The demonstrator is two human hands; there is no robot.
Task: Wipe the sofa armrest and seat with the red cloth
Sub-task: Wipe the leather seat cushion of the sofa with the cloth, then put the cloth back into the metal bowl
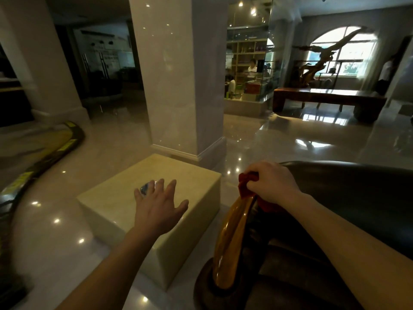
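The red cloth (pixel 245 184) is bunched at the far, upper end of the sofa armrest (pixel 232 238), a curved, glossy amber-brown wooden rail edging the dark sofa (pixel 357 198). The cloth is clamped in the right hand (pixel 271 185), whose fingers are curled shut over it; red folds are seen ahead of the knuckles and below the wrist, pressed against the armrest's top. The right forearm is stretched in from the lower right, across the sofa's dark seat.

No readable writing or brand is seen anywhere; yellow patches on a dark curved strip (pixel 44 157) on the floor at left are too blurred to be read.

The left hand (pixel 158 204) is held flat with fingers spread apart, palm down, gripping nothing, above a pale stone block (pixel 192 211) beside the sofa. A small clear, bluish object (pixel 146 187) on the block is partly covered by its fingertips; contact cannot be told.
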